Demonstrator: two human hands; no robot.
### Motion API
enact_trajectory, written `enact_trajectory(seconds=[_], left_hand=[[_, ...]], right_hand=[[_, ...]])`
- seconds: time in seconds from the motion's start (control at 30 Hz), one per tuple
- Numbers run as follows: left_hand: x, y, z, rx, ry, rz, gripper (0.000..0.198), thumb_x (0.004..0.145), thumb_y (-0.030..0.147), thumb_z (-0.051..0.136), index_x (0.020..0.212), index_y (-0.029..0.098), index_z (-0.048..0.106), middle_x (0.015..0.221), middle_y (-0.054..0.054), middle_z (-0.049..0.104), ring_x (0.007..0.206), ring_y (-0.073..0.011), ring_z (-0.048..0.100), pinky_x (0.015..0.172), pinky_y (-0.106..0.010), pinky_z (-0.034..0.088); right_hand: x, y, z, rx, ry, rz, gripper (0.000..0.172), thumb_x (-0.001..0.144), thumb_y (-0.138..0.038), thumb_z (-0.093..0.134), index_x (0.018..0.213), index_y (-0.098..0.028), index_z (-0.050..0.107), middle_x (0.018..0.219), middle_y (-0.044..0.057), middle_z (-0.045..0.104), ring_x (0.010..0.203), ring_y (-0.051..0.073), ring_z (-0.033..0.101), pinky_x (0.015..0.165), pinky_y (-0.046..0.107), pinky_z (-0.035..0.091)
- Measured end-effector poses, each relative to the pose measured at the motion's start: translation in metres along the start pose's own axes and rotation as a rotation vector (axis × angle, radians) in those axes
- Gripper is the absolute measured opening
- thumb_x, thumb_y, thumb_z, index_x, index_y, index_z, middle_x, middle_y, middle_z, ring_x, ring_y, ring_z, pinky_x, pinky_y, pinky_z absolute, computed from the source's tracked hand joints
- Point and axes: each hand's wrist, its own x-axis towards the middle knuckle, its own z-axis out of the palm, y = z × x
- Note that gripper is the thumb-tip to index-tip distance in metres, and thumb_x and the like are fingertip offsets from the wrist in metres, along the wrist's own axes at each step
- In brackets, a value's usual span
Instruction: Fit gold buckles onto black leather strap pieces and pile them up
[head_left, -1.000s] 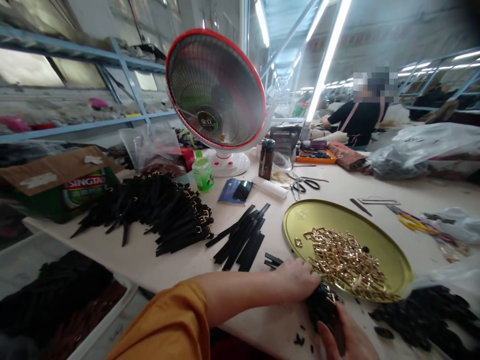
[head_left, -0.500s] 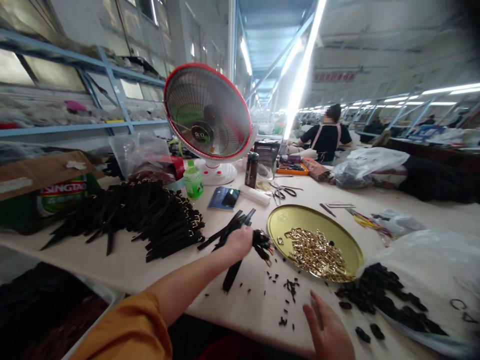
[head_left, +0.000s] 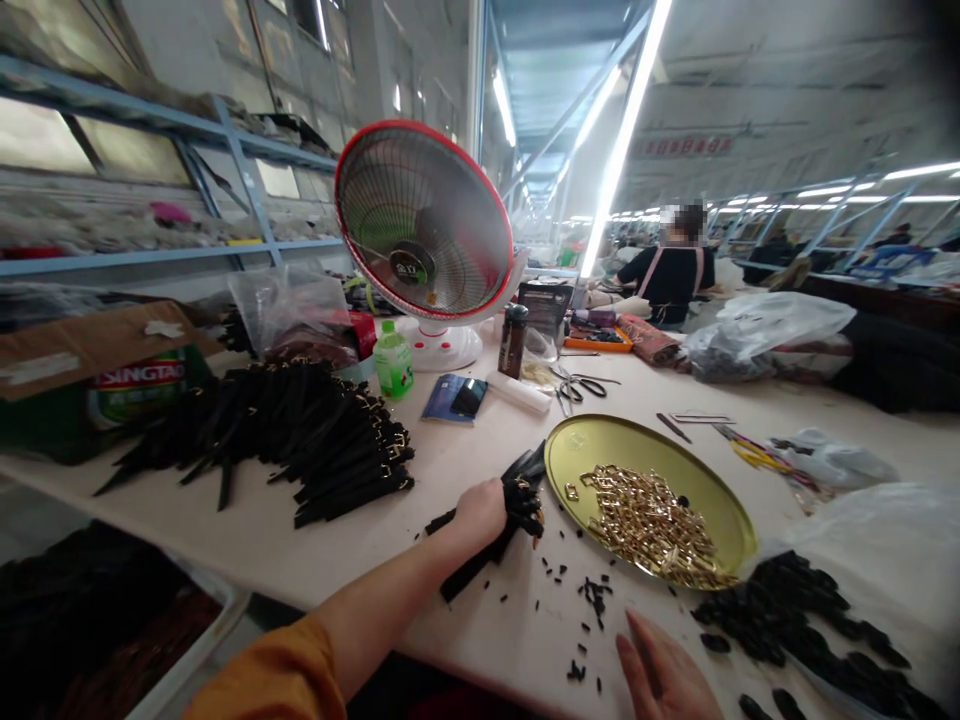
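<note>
Left hand clamped on a bundle of black straps beside the brass tray.

The left hand, arm stretched across the table, is closed around a bundle of black straps, just beside the round gold tray holding a heap of gold buckles. The right hand lies open and flat at the near edge, holding nothing, among scattered small black bits. Farther left lies a large pile of buckled straps.
</note>
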Motion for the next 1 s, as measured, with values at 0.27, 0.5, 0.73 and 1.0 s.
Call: enact_trajectory(seconds=[0.27, 0.5, 0.73, 1.0], left_hand=[[-0.022, -0.042, -0.031, 0.121, 0.151, -0.013, 0.024, 0.085, 0.021, 0.035, 0.102, 0.018, 0.051, 0.09, -0.008, 0.065, 0.083, -0.0221, 0.061, 0.07, -0.032, 0.046], [-0.059, -0.121, -0.016, 0.34, 0.388, 0.164, 0.067, 0.067, 0.015, 0.052, 0.129, 0.01, 0.028, 0.134, -0.017, 0.036, 0.121, -0.0283, 0.036, 0.097, -0.041, 0.033], [-0.053, -0.123, -0.005, 0.377, 0.335, 0.574, 0.036, 0.078, 0.026, 0.05, 0.113, 0.029, 0.053, 0.129, -0.004, 0.046, 0.123, -0.024, 0.035, 0.103, -0.042, 0.025], [-0.038, -0.151, -0.005, 0.414, 0.504, 0.34, 0.037, 0.083, 0.026, 0.043, 0.119, 0.021, 0.048, 0.13, -0.009, 0.045, 0.125, -0.0239, 0.032, 0.103, -0.045, 0.022]], right_hand=[[0.001, -0.016, -0.009, -0.02, 0.045, 0.023, 0.047, 0.085, -0.047, 0.035, 0.1, -0.011, 0.061, 0.098, 0.013, 0.066, 0.088, 0.024, 0.062, 0.077, 0.037, 0.049], [0.001, -0.023, -0.009, 0.013, 0.062, 0.076, 0.038, 0.084, -0.041, 0.04, 0.101, -0.013, 0.059, 0.1, 0.012, 0.065, 0.091, 0.024, 0.059, 0.082, 0.04, 0.045], [0.002, -0.026, -0.013, 0.013, 0.046, 0.09, 0.035, 0.084, -0.037, 0.041, 0.102, -0.013, 0.058, 0.102, 0.012, 0.064, 0.094, 0.024, 0.057, 0.084, 0.04, 0.044], [-0.003, -0.016, -0.008, -0.019, 0.026, 0.029, 0.034, 0.082, -0.037, 0.044, 0.101, -0.013, 0.06, 0.102, 0.013, 0.064, 0.093, 0.026, 0.058, 0.084, 0.042, 0.044]])
